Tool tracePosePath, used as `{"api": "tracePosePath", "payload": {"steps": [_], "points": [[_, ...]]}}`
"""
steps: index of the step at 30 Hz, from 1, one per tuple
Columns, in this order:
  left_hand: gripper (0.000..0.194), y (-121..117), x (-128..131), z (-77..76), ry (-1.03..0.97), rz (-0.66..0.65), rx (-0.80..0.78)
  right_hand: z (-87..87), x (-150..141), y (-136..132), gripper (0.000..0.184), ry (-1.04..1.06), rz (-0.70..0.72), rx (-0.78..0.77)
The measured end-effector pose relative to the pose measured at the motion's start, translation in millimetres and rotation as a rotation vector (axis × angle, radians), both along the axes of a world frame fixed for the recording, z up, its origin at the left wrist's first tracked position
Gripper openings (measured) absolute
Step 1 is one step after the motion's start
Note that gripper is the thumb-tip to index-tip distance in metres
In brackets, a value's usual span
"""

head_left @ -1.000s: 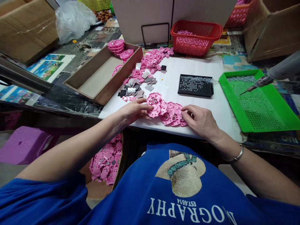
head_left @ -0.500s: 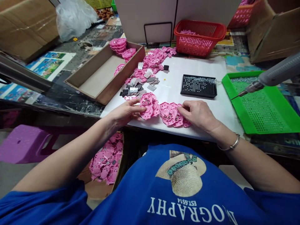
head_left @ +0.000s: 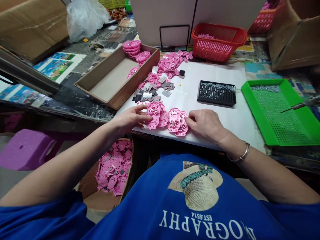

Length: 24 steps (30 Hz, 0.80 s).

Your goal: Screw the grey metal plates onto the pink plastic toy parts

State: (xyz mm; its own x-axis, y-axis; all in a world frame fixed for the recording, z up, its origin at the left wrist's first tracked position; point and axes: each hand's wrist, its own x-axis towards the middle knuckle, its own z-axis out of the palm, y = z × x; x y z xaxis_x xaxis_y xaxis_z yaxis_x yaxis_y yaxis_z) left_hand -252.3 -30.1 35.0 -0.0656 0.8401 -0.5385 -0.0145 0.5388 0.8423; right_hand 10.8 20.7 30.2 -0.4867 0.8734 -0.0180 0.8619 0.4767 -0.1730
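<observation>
My left hand [head_left: 130,117] is closed on overlapping pink plastic casings [head_left: 153,116], its thumb over their left edge and some fingers hidden behind. Small shiny metal spots show on their faces. Just to the right, a second overlapping group of pink plastic casings [head_left: 174,120] lies at the front of the white board [head_left: 220,120]. My right hand [head_left: 208,124] pinches that group at its right edge; the fingertips are partly hidden. A narrow gap separates the two groups.
Grey and black small plates [head_left: 151,90] and loose pink parts [head_left: 171,63] lie behind my hands. A wooden tray [head_left: 117,96] stands left. On the right are a black screw tray [head_left: 216,93], a green tray [head_left: 265,123] and a screwdriver tip [head_left: 297,106]. A red basket [head_left: 212,50] stands behind.
My right hand has moved left, and the casings by it are drawn closer together. The left hand's casings remain held, slightly spread. The screwdriver has swung away to the right.
</observation>
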Motion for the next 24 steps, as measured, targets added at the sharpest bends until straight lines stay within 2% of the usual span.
{"api": "tracePosePath", "payload": {"steps": [4, 7, 11, 14, 19, 24], "points": [[0.059, 0.7, -2.9, 1.4, 0.022, -0.007, -0.009, -0.8, -5.4, -2.1, 0.032, -0.058, 0.039, -0.018], [0.058, 1.0, -6.3, 3.8, 0.059, -0.015, -0.007, -1.6, 3.2, 0.8, 0.032, 0.055, 0.079, 0.027], [0.056, 0.3, -12.5, 6.0, 0.071, -0.036, 0.006, -12.7, 27.7, 7.0, 0.031, 0.290, 0.292, 0.147], [0.059, 0.0, -15.3, 6.6, 0.086, -0.020, 0.002, -26.5, 43.6, 5.6, 0.035, 0.298, 0.387, 0.157], [0.060, 0.8, -14.1, 8.3, 0.108, -0.064, 0.016, -40.2, 70.8, -4.4, 0.033, 0.293, 0.261, 0.195], [0.064, 1.5, -13.4, 9.3, 0.126, -0.052, -0.006, -39.4, 107.8, -9.5, 0.034, 0.231, 0.095, 0.290]]}}
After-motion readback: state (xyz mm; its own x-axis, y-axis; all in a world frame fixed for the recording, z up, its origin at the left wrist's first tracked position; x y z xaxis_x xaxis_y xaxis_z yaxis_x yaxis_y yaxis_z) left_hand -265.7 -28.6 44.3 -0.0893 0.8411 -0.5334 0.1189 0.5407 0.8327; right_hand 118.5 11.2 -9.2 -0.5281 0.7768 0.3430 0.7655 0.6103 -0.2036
